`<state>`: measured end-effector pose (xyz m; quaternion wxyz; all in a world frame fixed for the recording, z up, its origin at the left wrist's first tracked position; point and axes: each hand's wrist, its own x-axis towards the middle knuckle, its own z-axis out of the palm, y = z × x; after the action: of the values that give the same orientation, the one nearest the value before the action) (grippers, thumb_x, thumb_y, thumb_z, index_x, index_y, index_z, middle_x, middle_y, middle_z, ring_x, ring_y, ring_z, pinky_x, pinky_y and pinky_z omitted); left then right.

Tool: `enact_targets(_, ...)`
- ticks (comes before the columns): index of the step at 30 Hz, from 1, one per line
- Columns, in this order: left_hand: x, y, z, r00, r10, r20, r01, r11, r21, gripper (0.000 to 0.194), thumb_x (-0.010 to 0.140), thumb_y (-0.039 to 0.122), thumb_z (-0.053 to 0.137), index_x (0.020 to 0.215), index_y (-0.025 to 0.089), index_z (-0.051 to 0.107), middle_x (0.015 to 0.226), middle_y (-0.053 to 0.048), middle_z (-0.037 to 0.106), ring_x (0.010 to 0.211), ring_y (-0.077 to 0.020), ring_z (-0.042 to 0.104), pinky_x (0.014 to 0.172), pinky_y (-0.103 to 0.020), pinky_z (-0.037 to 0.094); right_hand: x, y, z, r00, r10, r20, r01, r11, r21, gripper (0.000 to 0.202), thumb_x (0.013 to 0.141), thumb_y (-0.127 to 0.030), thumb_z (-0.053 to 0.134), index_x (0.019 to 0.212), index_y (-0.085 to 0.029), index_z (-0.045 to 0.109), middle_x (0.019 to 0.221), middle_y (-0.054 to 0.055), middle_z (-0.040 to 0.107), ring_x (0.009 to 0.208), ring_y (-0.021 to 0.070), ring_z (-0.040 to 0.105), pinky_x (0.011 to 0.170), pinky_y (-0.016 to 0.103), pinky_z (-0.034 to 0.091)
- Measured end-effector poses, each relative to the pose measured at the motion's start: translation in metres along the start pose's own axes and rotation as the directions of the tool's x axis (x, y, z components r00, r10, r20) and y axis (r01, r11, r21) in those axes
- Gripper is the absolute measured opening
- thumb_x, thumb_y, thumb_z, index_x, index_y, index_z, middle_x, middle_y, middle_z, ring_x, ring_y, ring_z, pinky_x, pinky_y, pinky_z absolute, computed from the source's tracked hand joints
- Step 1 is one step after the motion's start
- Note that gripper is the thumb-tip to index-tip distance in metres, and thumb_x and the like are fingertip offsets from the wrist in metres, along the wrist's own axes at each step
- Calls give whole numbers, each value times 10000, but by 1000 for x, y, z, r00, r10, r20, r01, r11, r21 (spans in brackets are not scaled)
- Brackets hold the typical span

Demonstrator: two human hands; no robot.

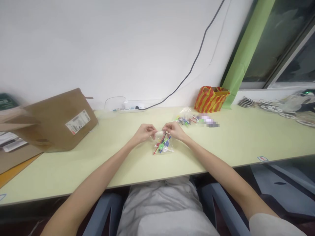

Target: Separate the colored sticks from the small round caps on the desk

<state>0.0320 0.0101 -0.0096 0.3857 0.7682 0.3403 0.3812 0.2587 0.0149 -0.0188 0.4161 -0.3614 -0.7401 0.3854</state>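
Note:
A small clear plastic bag point(162, 147) sits on the pale table in front of me, filled with small colourful plastic pieces in red, green, blue and white. Its upper edge is pinched at the left corner by my left hand point(145, 133), thumb against fingers. At the other upper corner, the fingers of my right hand point(175, 131) are closed on the same bag. Farther back and to the right lies a pile of similar bagged colourful pieces point(185, 120), touching nothing of mine.
A cardboard box point(56, 121) with a label stands at the left. A red-and-yellow striped bag point(211, 100) is against the wall, near a power strip point(133, 106) with a black cable. Stacked discs point(246, 102) and wheel-like pieces point(270, 107) lie at the far right.

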Motion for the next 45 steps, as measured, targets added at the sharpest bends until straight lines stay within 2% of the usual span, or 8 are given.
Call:
enact_targets(13,-6,-18,5,997,-65,-35,62,994,-95,365,810,492,754,874,133,732,798,-112,772,691,-238,747,682,-359,620,5,21,0,989,-69,-128,44,980,-194,201,827,-327,671,701,-170,683,651,22,695,594,149,585,572,246,410)
enact_targets(20,-10,-12,-1,967,-167,-192,121,965,-232,425,728,507,821,874,118,730,801,-121,773,689,-253,744,716,-397,619,-6,7,1,982,127,139,-155,964,215,504,808,-562,740,1137,-186,674,894,74,770,638,175,657,554,269,506)
enact_targets(24,-10,-11,-4,952,-158,-263,88,962,-260,393,752,489,810,884,124,743,786,-115,768,706,-229,728,742,-371,599,-7,4,5,957,185,221,-242,933,267,480,755,-558,797,1034,-176,719,912,81,768,623,162,653,533,261,514)
enact_targets(31,-12,-8,-6,947,-181,-265,94,946,-311,406,780,493,789,926,120,724,807,-111,758,661,-189,684,729,-359,586,6,16,-11,978,180,-104,-135,930,341,304,719,-419,809,867,-163,738,805,56,749,605,130,630,502,213,474)
enact_targets(33,-12,-8,-8,949,-191,-249,110,945,-307,413,787,497,783,943,121,718,808,-108,756,664,-191,685,740,-367,585,10,21,-28,920,221,-322,-81,914,397,278,711,-384,799,869,-164,734,795,57,744,613,135,632,504,216,482)
enact_targets(37,-11,-9,-7,959,-221,-179,170,950,-261,396,803,490,769,935,121,711,761,-95,737,652,-187,676,706,-341,565,12,32,-75,688,309,-656,-2,905,425,235,721,-322,756,877,-163,685,757,46,709,583,136,612,506,239,516)
enact_targets(42,-12,-10,-1,974,-211,-82,188,955,-228,373,821,493,743,902,132,694,689,-72,707,599,-180,643,616,-316,536,10,54,-118,478,355,-804,-12,917,398,268,773,-231,659,1026,-189,584,706,6,652,566,151,618,471,241,523)
enact_targets(45,-13,-9,-1,977,-200,-70,182,960,-211,349,837,482,724,899,140,693,675,-63,701,595,-174,637,616,-309,532,13,69,-124,437,378,-816,-47,915,400,380,765,-194,656,1130,-194,551,705,5,655,604,171,657,459,230,520)
